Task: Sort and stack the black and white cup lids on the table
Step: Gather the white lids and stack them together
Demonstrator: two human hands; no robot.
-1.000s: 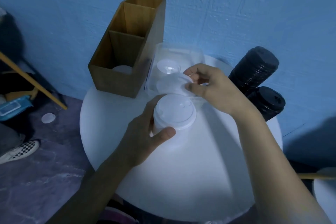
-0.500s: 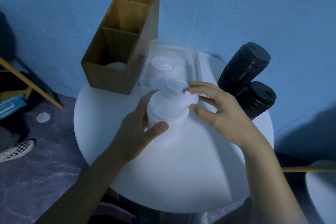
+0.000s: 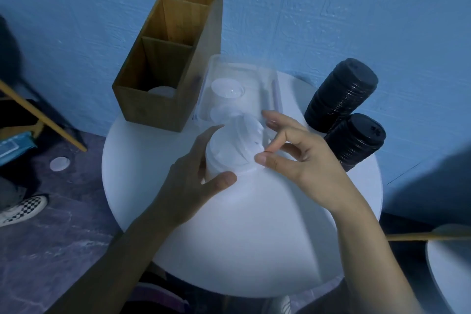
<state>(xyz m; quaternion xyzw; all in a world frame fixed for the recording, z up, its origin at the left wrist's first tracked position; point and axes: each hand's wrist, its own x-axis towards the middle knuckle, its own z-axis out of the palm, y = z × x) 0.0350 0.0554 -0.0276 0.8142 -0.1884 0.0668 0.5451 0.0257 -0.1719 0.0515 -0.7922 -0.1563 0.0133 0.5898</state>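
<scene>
We see the left hand (image 3: 193, 183) wrapped round the white lid stack (image 3: 224, 160), which stands near the middle of the tabletop (image 3: 254, 237), just in front of the clear tray (image 3: 270, 76). The right hand (image 3: 300, 160) pinches the top lid (image 3: 246, 132) by its rim, tilted on the stack. Two black lid stacks (image 3: 341, 94) sit side by side at the right edge. A wooden box (image 3: 153, 107) stands at the far left edge.

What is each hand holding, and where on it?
The left hand grips the stack of white plastic lids around its side; the right hand pinches the tilted top white lid at its rim.
</scene>
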